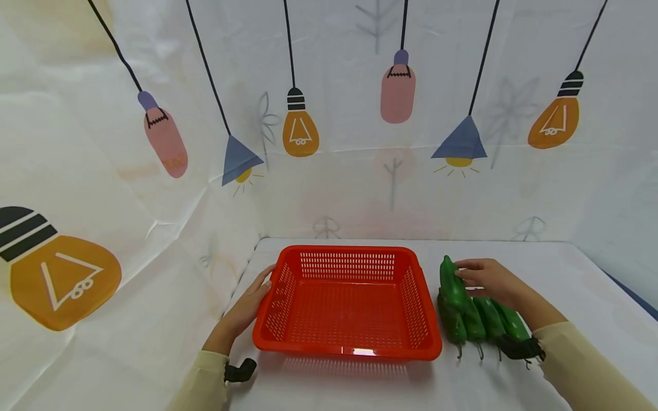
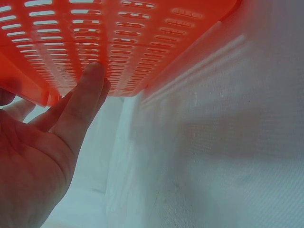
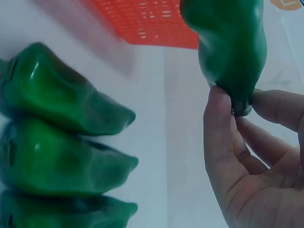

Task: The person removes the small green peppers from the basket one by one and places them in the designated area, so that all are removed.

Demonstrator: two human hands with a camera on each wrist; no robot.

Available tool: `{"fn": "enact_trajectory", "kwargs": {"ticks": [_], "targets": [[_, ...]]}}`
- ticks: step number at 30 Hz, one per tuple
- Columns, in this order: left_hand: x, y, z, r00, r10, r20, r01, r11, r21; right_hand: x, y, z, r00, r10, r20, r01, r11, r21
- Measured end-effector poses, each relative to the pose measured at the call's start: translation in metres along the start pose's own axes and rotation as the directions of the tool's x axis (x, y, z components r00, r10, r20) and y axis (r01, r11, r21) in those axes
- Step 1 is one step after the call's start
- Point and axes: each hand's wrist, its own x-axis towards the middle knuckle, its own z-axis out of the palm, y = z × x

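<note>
A red plastic basket [image 1: 346, 349] with slotted walls stands on the white table. My left hand [image 1: 247, 308] is at its left side, fingers mostly straight; the left wrist view shows a digit against the slotted outer wall [image 2: 128, 52]. To the right of the basket, my right hand [image 1: 490, 279] pinches one end of a green pepper [image 3: 232, 52] between thumb and fingers. That pepper is held off the table, partly over a row of green peppers [image 1: 490, 322]. Several of these lie side by side, stems toward me, some partly hidden by my right wrist.
The white tabletop [image 1: 401, 388] extends around the basket and peppers. Behind it and along the left hang white sheets [image 1: 349, 188] printed with lamps and bulbs. A black strap [image 1: 240, 371] sits at my left wrist, another [image 1: 519, 346] at my right.
</note>
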Motion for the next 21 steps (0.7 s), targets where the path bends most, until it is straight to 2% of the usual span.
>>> {"fn": "enact_trajectory", "kwargs": {"ticks": [14,21], "targets": [[0.001,-0.002,-0.002,1.000,0.006,0.011,-0.005,1.000,-0.003,-0.014,0.019,-0.015,0.997,0.032,-0.068,-0.036,0.997,-0.063],[0.001,-0.003,-0.003,1.000,0.015,0.027,-0.014,1.000,-0.004,-0.024,0.034,-0.030,0.994,0.036,-0.101,-0.045,0.995,-0.089]]}}
